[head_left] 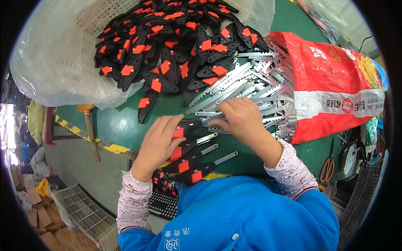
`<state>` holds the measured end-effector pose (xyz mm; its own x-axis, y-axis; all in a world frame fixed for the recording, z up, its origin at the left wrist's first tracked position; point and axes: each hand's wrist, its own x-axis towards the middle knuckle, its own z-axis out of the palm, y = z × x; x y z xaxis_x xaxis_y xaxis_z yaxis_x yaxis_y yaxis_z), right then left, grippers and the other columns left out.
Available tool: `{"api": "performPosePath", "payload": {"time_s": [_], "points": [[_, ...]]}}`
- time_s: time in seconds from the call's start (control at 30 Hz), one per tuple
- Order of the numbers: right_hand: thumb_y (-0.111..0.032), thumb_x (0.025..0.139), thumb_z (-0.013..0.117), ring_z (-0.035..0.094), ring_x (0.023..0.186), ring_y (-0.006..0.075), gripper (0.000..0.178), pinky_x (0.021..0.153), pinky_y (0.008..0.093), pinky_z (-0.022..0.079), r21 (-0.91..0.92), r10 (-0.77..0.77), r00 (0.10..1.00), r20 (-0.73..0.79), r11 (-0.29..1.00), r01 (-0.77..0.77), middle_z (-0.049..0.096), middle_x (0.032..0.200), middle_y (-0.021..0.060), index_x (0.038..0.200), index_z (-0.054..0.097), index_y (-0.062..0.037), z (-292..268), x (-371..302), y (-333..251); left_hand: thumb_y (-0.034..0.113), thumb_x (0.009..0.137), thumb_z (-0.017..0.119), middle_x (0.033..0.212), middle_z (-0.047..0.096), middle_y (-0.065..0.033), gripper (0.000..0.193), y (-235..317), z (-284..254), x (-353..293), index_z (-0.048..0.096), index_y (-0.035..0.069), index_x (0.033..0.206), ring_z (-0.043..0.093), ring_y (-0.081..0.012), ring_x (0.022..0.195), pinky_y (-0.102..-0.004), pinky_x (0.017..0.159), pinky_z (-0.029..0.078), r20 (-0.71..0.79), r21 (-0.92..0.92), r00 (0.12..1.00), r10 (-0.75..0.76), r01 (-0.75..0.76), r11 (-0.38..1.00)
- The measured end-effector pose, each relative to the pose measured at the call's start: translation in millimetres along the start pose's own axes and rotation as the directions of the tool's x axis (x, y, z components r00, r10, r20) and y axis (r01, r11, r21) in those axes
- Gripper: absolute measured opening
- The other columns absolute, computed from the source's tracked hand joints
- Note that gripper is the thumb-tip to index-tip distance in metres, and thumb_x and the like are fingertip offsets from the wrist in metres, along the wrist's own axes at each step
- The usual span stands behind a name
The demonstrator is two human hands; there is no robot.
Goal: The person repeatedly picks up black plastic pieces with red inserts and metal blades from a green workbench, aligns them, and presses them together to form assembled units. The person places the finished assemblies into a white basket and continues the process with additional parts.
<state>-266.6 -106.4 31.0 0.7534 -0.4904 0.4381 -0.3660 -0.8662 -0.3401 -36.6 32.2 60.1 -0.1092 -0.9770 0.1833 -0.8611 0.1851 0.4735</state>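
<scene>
Left hand: the left hand [157, 140] is closed on a black part [191, 125] with a red tab [178, 133], thumb and fingers on opposite sides.
Right hand: the right hand [243, 117] has thumb and forefinger pinched on a metal strip [204, 121] at the far end of that part; the exact seating is hidden by the fingers.
Step in hand: judged to be fitting the strip to the part.
Good practice: keep the left grip firm and the part level; bring the strip in along the part's long axis, without twisting; check the end for full seating before release, with fingertips clear of the toothed edges.
Joined pieces: three finished-looking pieces [197, 175] lie just below the hands, black ends toward the left hand, strips pointing right; advisable to lay the next alongside in the same direction.
Strip stock: a loose pile of metal strips [251, 79] lies beyond the right hand, at the mouth of a red sack [314, 75].
Part stock: a heap of black parts [167, 62] spills from a clear plastic liner [50, 71] onto the green desk [113, 125].
Outlying items: hammer [90, 131] at the desk's left edge; red-handled scissors [328, 169] at the right.
</scene>
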Motion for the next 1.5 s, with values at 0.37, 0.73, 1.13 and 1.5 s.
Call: {"api": "performPosePath", "payload": {"time_s": [0.37, 0.73, 1.13, 1.5], "points": [[-0.029, 0.081, 0.085, 0.069, 0.08, 0.0304, 0.037, 0.065, 0.0411, 0.057, 0.312, -0.091, 0.995, 0.04, 0.947, 0.074, 0.065, 0.091, 0.0083, 0.104, 0.068, -0.0052, 15, 9, -12, 0.012, 0.081, 0.085, 0.124, 0.063, -0.02, 0.063, -1, -6, -1, 0.061, 0.001, 0.138, 0.063, -0.0405, 0.11, -0.045, 0.095, 0.053, 0.057, -0.054, 0.998, -0.002, 0.005, 0.999], [-0.007, 0.08, 0.072, 0.062, 0.095, 0.0274, 0.029, 0.082, 0.0399, 0.053, -0.34, 0.014, 0.984, -0.176, 0.937, -0.074, 0.061, 0.101, 0.0078, 0.109, 0.067, -0.006, 43, 54, 83, 0.021, 0.086, 0.081, 0.128, 0.06, -0.0148, 0.051, -26, 2, -14, 0.067, 0.002, 0.13, 0.056, -0.035, 0.118, -0.0439, 0.103, 0.045, 0.17, 0.077, 0.985, -0.005, -0.008, 0.997], [-0.021, 0.087, 0.083, 0.071, 0.08, 0.0297, 0.029, 0.071, 0.0392, 0.057, 0.546, 0.123, 0.964, 0.237, 0.804, -0.237, 0.072, 0.089, 0.01, 0.103, 0.07, -0.0017, 2, -1, -5, -0.001, 0.085, 0.071, 0.139, 0.054, -0.0257, 0.076, 31, 7, 22, 0.039, 0.001, 0.155, 0.059, -0.0461, 0.125, -0.0454, 0.108, 0.048, 0.004, -0.232, 0.994, -0.113, 0.111, 0.966], [-0.013, 0.079, 0.078, 0.066, 0.089, 0.0278, 0.02, 0.072, 0.043, 0.057, 0.009, 0.036, 0.994, 0.098, 0.999, -0.037, 0.06, 0.09, 0.0081, 0.093, 0.065, -0.0077, 24, -13, 24, 0.016, 0.085, 0.081, 0.123, 0.062, -0.0195, 0.064, -4, 4, -9, 0.054, 0.004, 0.142, 0.059, -0.0412, 0.113, -0.0461, 0.1, 0.047, -0.006, 0.104, 0.977, -0.213, 0.213, 0.972]]}}
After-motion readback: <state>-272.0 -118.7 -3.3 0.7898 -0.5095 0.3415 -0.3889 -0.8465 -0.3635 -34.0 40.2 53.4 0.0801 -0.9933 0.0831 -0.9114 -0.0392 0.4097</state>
